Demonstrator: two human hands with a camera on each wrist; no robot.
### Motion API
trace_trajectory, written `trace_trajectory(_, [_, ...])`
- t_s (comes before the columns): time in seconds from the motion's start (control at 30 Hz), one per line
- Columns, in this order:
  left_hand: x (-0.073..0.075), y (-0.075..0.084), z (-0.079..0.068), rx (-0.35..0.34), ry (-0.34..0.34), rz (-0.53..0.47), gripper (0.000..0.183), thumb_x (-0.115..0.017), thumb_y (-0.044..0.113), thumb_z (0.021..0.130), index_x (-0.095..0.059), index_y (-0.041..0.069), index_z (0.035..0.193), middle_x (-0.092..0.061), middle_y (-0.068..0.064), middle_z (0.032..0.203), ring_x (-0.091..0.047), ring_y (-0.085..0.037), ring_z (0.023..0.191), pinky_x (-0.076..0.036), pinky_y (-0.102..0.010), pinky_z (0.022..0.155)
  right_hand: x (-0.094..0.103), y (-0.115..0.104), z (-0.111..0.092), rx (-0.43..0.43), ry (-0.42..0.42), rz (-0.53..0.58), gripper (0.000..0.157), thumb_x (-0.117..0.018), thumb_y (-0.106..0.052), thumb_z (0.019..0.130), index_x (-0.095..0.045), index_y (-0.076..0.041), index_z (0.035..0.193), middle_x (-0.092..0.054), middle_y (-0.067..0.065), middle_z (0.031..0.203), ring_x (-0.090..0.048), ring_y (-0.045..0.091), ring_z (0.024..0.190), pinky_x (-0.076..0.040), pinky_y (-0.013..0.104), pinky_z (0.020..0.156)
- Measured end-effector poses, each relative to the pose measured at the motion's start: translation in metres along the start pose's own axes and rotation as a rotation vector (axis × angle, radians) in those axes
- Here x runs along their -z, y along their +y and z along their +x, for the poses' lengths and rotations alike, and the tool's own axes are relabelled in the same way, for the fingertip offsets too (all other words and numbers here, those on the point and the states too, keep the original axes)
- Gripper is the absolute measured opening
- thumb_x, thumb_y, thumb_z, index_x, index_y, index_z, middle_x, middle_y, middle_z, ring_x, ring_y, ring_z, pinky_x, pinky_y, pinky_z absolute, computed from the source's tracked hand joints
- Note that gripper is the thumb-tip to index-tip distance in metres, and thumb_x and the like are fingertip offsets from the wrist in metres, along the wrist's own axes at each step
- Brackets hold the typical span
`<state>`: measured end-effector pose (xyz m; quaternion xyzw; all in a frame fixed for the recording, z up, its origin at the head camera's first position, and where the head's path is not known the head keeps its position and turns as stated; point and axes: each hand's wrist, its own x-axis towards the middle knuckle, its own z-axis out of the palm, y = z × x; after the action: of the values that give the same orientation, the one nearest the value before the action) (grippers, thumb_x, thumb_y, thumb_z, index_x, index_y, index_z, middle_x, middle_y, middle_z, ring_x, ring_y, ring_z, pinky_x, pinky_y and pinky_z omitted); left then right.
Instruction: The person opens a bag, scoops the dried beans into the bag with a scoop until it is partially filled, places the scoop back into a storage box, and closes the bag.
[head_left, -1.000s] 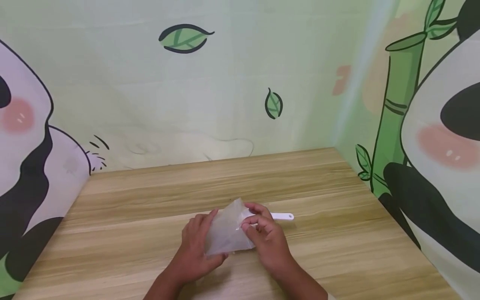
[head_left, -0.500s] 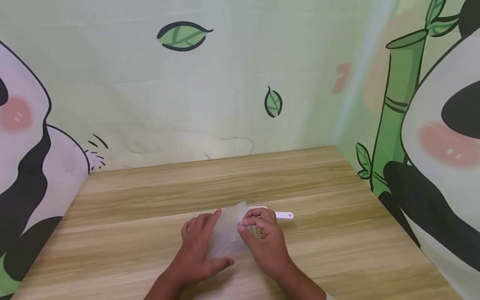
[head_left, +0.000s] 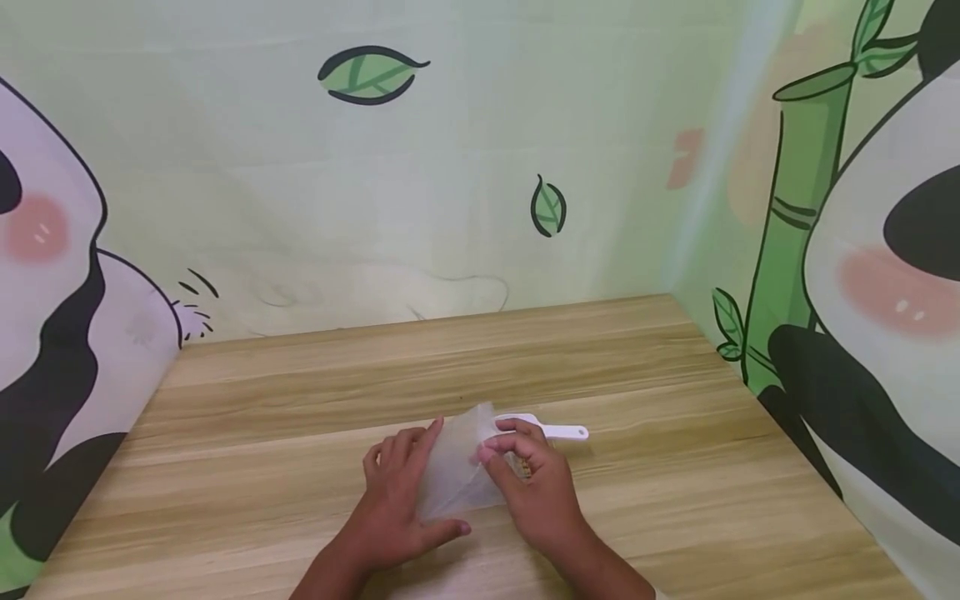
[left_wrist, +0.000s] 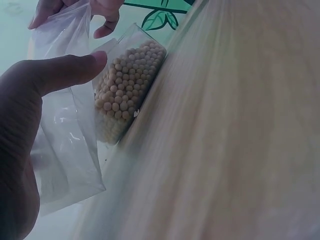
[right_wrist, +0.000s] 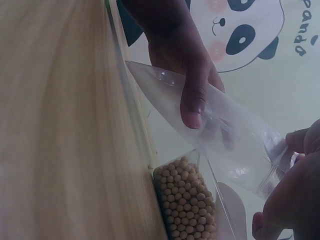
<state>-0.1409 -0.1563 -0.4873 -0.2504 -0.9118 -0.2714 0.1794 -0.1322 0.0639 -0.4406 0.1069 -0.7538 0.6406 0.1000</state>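
Panda-painted walls enclose a wood-grain table, over which a translucent plastic bag is held near 6 o'clock in the head view. At the bag's 9 o'clock, the person's left hand grips it between thumb and fingers, while at 3 o'clock the right hand pinches one end. Just beside it, a clear container holds beige beads, and a white handle points toward 3 o'clock.

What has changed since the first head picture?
The top corner of the bag dipped slightly and edged right; beads now show by the right hand. Nothing was let go: that hand still pinches the bag, the left hand still holds it. The white handle stayed put.
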Motion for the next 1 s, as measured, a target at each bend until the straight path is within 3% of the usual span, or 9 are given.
trace_trajectory(0.13, [0.0004, 0.0001, 0.0003, 0.010, -0.007, 0.006, 0.130, -0.097, 0.055, 0.065, -0.036, 0.009, 0.169, -0.057, -0.012, 0.141, -0.049, -0.029, 0.129, -0.028, -0.059, 0.107, -0.0002, -0.0006, -0.0003, 0.031, 0.018, 0.008, 0.008, -0.081, -0.008, 0.097, -0.083, -0.015, 0.095, -0.076, 0.007, 0.118, -0.059, 0.025, 0.133, -0.042, 0.034, 0.118])
trace_trajectory(0.3, [0.0003, -0.0014, -0.0003, 0.020, -0.002, -0.020, 0.129, -0.097, 0.054, 0.066, -0.036, 0.008, 0.169, -0.056, -0.014, 0.143, -0.049, -0.033, 0.131, -0.027, -0.060, 0.107, 0.0016, -0.0026, -0.0007, 0.061, 0.030, 0.026, 0.007, -0.078, -0.007, 0.099, -0.083, -0.011, 0.101, -0.069, 0.009, 0.131, -0.058, 0.021, 0.131, -0.043, 0.030, 0.109])
trace_trajectory(0.5, [-0.0009, -0.0020, -0.0012, 0.075, 0.052, -0.216, 0.126, -0.099, 0.046, 0.069, -0.033, 0.017, 0.171, -0.055, -0.012, 0.146, -0.049, -0.024, 0.131, -0.032, -0.052, 0.104, 0.0069, -0.0030, -0.0002, 0.058, -0.024, 0.212, 0.030, -0.057, -0.010, 0.111, -0.068, 0.002, 0.136, -0.058, 0.019, 0.144, -0.057, 0.009, 0.132, -0.052, 0.019, 0.101])
trace_trajectory(0.57, [-0.0015, -0.0016, -0.0020, 0.092, 0.078, -0.293, 0.125, -0.101, 0.041, 0.068, -0.033, 0.019, 0.171, -0.055, -0.009, 0.148, -0.049, -0.019, 0.129, -0.036, -0.047, 0.102, 0.0080, -0.0015, -0.0008, 0.078, -0.054, 0.262, 0.035, -0.051, -0.009, 0.112, -0.061, 0.005, 0.143, -0.058, 0.019, 0.142, -0.057, 0.008, 0.132, -0.051, 0.018, 0.104])
trace_trajectory(0.67, [-0.0031, 0.0002, -0.0029, 0.122, 0.120, -0.331, 0.127, -0.102, 0.038, 0.067, -0.032, 0.020, 0.172, -0.054, -0.009, 0.146, -0.048, -0.016, 0.125, -0.038, -0.043, 0.098, 0.0073, 0.0012, -0.0012, 0.117, -0.080, 0.295, 0.037, -0.051, -0.005, 0.110, -0.056, 0.005, 0.145, -0.059, 0.017, 0.135, -0.061, 0.011, 0.126, -0.054, 0.021, 0.100])
trace_trajectory(0.8, [-0.0033, 0.0041, -0.0017, 0.169, 0.171, -0.310, 0.129, -0.102, 0.038, 0.066, -0.031, 0.015, 0.172, -0.052, -0.015, 0.144, -0.048, -0.022, 0.124, -0.037, -0.048, 0.098, 0.0041, -0.0003, -0.0032, 0.071, -0.058, 0.283, 0.037, -0.062, -0.001, 0.104, -0.053, 0.005, 0.140, -0.058, 0.015, 0.127, -0.063, 0.016, 0.115, -0.056, 0.023, 0.091])
trace_trajectory(0.9, [-0.0034, 0.0050, -0.0005, 0.182, 0.193, -0.302, 0.128, -0.101, 0.039, 0.067, -0.032, 0.013, 0.171, -0.051, -0.019, 0.144, -0.047, -0.024, 0.125, -0.034, -0.048, 0.099, 0.0022, -0.0041, -0.0050, -0.003, -0.018, 0.240, 0.023, -0.069, -0.003, 0.101, -0.059, 0.005, 0.120, -0.062, 0.009, 0.110, -0.065, 0.013, 0.098, -0.055, 0.022, 0.082])
trace_trajectory(1.0, [-0.0046, 0.0037, 0.0002, 0.151, 0.215, -0.284, 0.127, -0.099, 0.040, 0.067, -0.033, 0.012, 0.171, -0.052, -0.020, 0.139, -0.045, -0.022, 0.125, -0.028, -0.047, 0.099, 0.0015, -0.0058, -0.0055, -0.022, 0.012, 0.168, 0.012, -0.074, -0.006, 0.100, -0.065, 0.001, 0.096, -0.064, 0.000, 0.089, -0.064, 0.007, 0.081, -0.053, 0.022, 0.075])
